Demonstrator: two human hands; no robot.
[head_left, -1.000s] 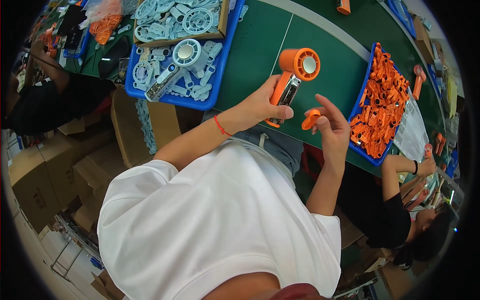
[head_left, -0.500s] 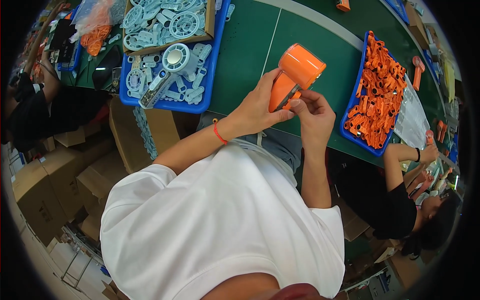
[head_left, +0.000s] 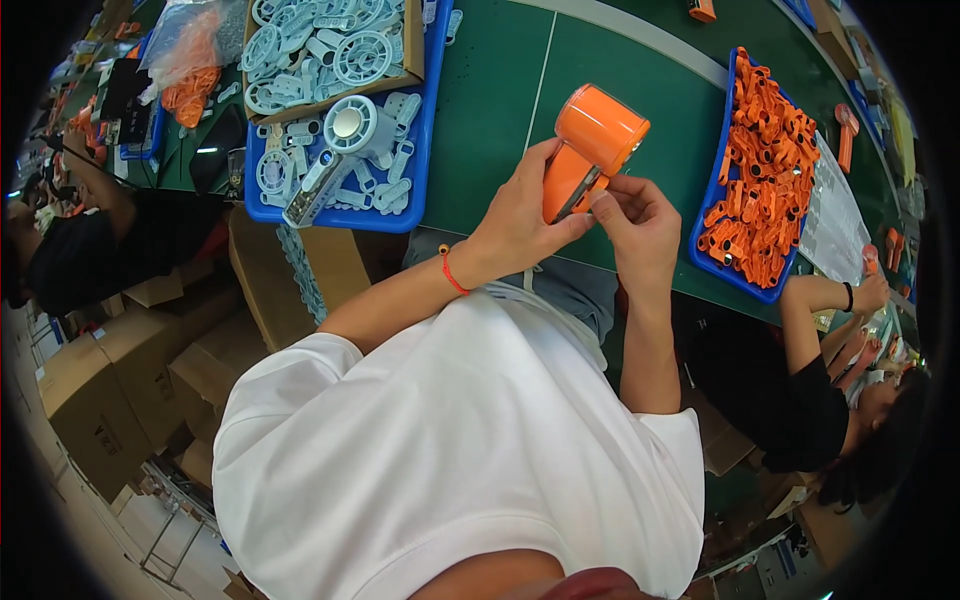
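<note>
My left hand is closed around the handle of an orange handheld fan, its round head pointing up and away from me. A dark, uncovered strip shows along the handle's side. My right hand pinches at the handle's right edge, thumb against fingers, on a small orange piece mostly hidden by the fingertips. To the left, a light-blue handheld fan with its handle's inside exposed lies on loose light-blue parts.
At the left, a blue tray bears a cardboard box of light-blue parts. On the right stands a blue tray heaped with orange parts. Co-workers sit on both sides; one's hand is at the right. Cartons stand lower left.
My right fingers have shifted slightly at the handle's edge, and less of the small orange piece shows. The left hand keeps its hold. The whole view has shifted a little.
</note>
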